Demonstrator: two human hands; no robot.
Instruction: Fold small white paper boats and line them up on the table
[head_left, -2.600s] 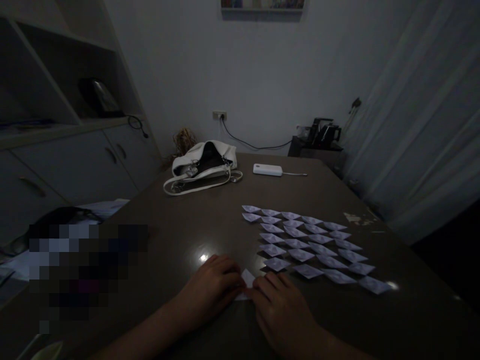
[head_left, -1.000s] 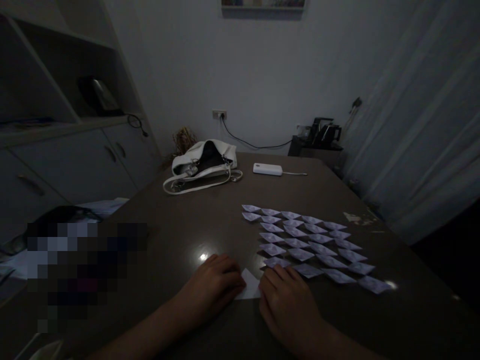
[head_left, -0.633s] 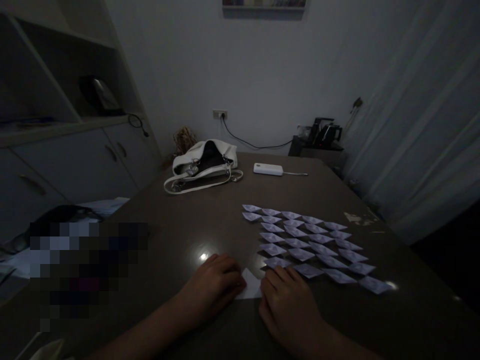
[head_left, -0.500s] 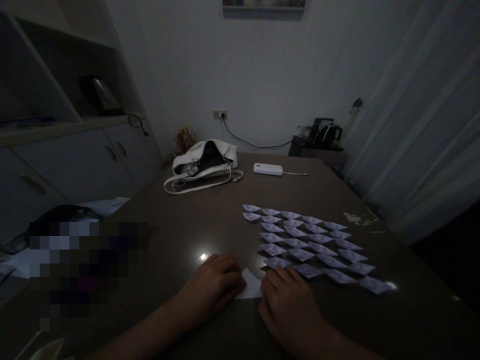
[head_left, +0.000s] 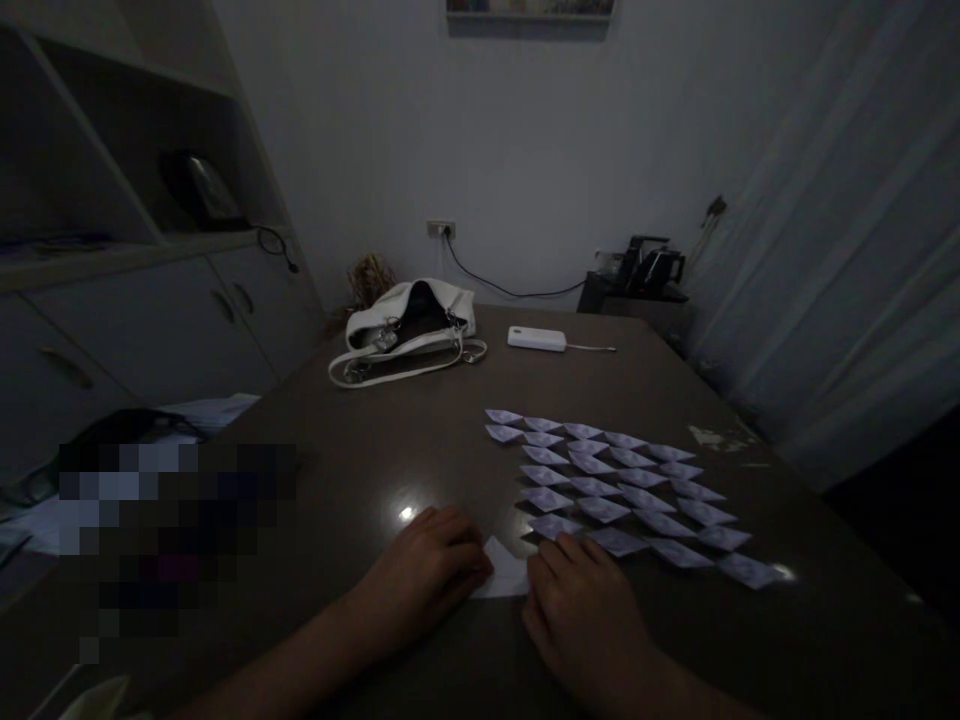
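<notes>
Between my two hands is a small folded white sheet of paper (head_left: 504, 572), its top coming to a point and its lower edge straight. My left hand (head_left: 435, 558) closes its fingertips on the paper's left side. On the right side of the sheet, my right hand (head_left: 581, 605) has its fingers curled over the edge, hiding that end. Just beyond the right hand, several folded paper boats (head_left: 604, 510) are lined up in slanting rows on the dark table (head_left: 360, 450).
A white handbag (head_left: 442, 300) with its strap lies toward the back of the table. Right of it is a white power bank (head_left: 536, 339) with a short cable. Papers and a dark item (head_left: 120, 440) are at the left, partly blurred out. A kettle (head_left: 660, 268) stands by the far wall.
My right hand has shifted slightly to the right along the paper, so a little more of the sheet shows. The left hand and the rows of boats look unmoved.
</notes>
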